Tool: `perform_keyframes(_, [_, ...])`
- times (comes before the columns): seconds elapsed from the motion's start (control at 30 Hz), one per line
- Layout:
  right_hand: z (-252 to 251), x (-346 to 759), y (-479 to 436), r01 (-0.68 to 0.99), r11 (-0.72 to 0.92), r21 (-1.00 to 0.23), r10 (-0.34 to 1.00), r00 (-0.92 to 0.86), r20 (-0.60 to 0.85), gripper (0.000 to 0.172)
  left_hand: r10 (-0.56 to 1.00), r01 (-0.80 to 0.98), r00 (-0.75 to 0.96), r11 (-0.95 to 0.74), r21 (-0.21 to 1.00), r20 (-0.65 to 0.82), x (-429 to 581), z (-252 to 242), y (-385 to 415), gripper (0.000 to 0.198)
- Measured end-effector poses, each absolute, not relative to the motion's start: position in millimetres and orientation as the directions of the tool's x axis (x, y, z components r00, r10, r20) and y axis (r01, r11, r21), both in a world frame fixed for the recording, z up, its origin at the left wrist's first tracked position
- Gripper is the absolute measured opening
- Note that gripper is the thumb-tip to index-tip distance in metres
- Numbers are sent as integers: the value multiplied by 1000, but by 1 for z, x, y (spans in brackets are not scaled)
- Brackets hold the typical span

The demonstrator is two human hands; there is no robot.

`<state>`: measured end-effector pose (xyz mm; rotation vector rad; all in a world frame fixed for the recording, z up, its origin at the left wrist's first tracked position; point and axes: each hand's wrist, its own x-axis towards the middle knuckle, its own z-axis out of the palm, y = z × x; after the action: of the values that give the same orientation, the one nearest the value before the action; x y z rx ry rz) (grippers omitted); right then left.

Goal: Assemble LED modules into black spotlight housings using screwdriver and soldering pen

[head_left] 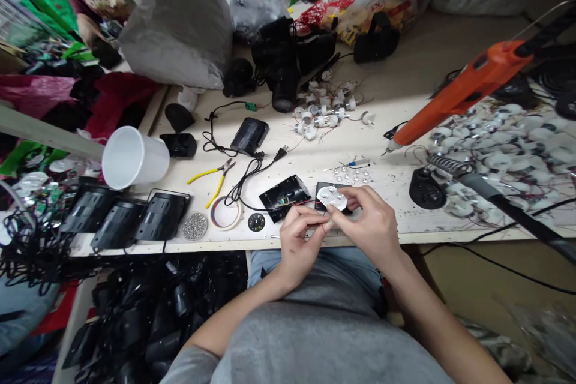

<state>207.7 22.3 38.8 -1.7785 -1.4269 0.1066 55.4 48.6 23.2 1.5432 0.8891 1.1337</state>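
White disc (332, 198) sits pinched in curled right hand (372, 223).

The shirt (315, 339) is plain grey, softly creased across the front, its left sleeve (191, 365) short. Below the hem, jeans (264, 261) show pale, faded blue. Forearms (427, 297) and fingers (360, 195) are bare.

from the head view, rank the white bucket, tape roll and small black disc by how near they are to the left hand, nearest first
1. Small black disc: just left of the left hand
2. Tape roll: left of the disc
3. White bucket: farthest left and farther back
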Motion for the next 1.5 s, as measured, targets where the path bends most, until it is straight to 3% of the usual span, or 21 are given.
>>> perform_keyframes(0.2, [29, 216, 21, 769, 47, -638, 838, 317, 444, 22, 937, -55, 267, -218, 974, 225, 62, 28, 56, 4])
perform_keyframes(0.47, [20, 238, 17, 784, 150, -602, 883, 168, 438, 26, 921, -227, 360, 242, 943, -149, 77, 20, 52, 25])
perform_keyframes(0.6, [20, 242, 16, 776, 191, -601, 891, 120, 438, 23, 911, -219, 344, 315, 924, -229, 77, 16, 52, 34])
perform_keyframes(0.9, [23, 234, 17, 787, 190, -587, 900, 99, 424, 35, 894, -130, 442, 140, 982, -69, 71, 15, 53, 19])
perform_keyframes(1.07, [26, 232, 15, 802, 202, -562, 877, 108, 468, 34, 872, 46, 452, -236, 971, 191, 63, 15, 55, 5])
perform_keyframes(1.13, [28, 233, 6, 783, 140, -606, 852, 216, 477, 29, 831, 69, 459, -386, 920, 315, 61, 16, 57, 4])
perform_keyframes(1.23, [30, 243, -15, 620, -58, -783, 641, 624, 447, 14, 760, 85, 484, -534, 841, 433, 60, 19, 59, 6])
perform_keyframes(1.3, [31, 254, -29, 431, -98, -897, 388, 847, 364, 22, 722, 92, 511, -585, 806, 466, 59, 20, 60, 8])
perform_keyframes(1.37, [34, 268, -37, 315, -63, -947, 233, 927, 293, 37, 703, 95, 529, -606, 790, 475, 59, 21, 61, 8])
perform_keyframes(1.5, [39, 294, -34, 330, -93, -939, 264, 918, 296, 61, 735, 114, 499, -581, 806, 459, 60, 19, 63, 5])
